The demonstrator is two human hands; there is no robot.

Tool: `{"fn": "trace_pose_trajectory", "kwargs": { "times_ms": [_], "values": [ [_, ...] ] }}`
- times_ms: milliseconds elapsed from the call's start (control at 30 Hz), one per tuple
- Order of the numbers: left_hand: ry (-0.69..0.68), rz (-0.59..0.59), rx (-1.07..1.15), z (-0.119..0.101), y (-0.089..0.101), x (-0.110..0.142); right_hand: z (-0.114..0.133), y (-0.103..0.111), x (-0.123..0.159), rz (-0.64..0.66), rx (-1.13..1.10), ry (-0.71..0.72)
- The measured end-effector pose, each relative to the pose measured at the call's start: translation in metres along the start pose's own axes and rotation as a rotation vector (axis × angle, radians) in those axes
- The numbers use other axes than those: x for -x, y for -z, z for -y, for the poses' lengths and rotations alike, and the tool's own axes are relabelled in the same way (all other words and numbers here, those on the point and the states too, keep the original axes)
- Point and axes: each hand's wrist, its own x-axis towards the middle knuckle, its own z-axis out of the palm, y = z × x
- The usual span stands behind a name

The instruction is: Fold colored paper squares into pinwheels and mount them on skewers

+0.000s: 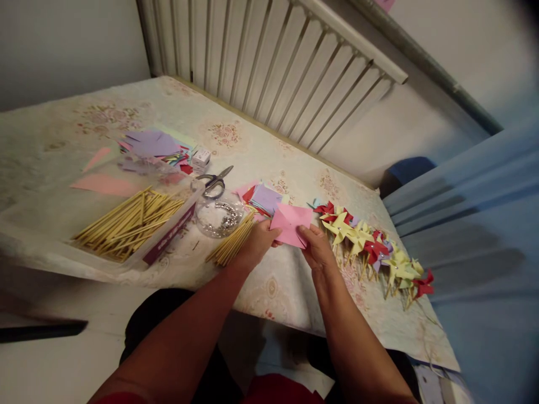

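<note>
A flat square of pink paper [290,216] is held out over the table between both hands, with slits running in from its corners. My left hand [260,240] pinches its left edge, thumb on top. At the lower right corner my right hand [315,242] grips it between thumb and fingers. Just behind it lies a small stack of coloured paper squares [266,197]. Close to my left hand is a bundle of thin wooden sticks [231,238]. Finished paper pinwheels [374,249] in yellow, red and purple lie in a row to the right of my right hand.
A clear plastic box [185,216] of wooden sticks stands at the left. Near it are scissors [215,182], a round clear dish of small shiny pins [219,219], a little white box [201,159] and more cut paper [151,143]. A radiator [269,62] and blue curtain [480,224] border the table.
</note>
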Motion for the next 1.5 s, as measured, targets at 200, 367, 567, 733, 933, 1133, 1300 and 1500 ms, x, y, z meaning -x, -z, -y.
{"fn": "trace_pose_trajectory", "kwargs": {
  "times_ms": [200, 367, 567, 733, 933, 1133, 1300, 1500],
  "values": [
    [0.022, 0.071, -0.150, -0.004, 0.000, 0.003, -0.006, 0.003, 0.000, -0.054, -0.038, -0.032],
    [0.086, 0.168, -0.041, -0.011, -0.004, 0.010, -0.012, 0.010, -0.004, -0.141, 0.015, -0.002],
    [0.151, 0.209, 0.076, -0.010, -0.004, 0.011, -0.013, 0.014, -0.004, -0.281, 0.065, 0.033],
    [0.172, 0.257, -0.056, 0.001, -0.005, 0.006, -0.014, 0.015, -0.003, -0.332, 0.074, 0.042],
    [0.149, 0.239, -0.184, 0.010, -0.006, 0.003, -0.019, 0.017, -0.003, -0.329, 0.065, 0.029],
    [0.127, 0.272, -0.244, 0.008, -0.007, 0.005, -0.021, 0.023, 0.002, -0.286, 0.064, 0.016],
    [0.149, 0.324, -0.214, 0.003, -0.008, 0.008, -0.019, 0.023, 0.005, -0.303, 0.030, 0.010],
    [0.122, 0.331, -0.103, -0.001, -0.007, 0.009, -0.014, 0.027, 0.006, -0.358, 0.060, 0.021]
  ]
}}
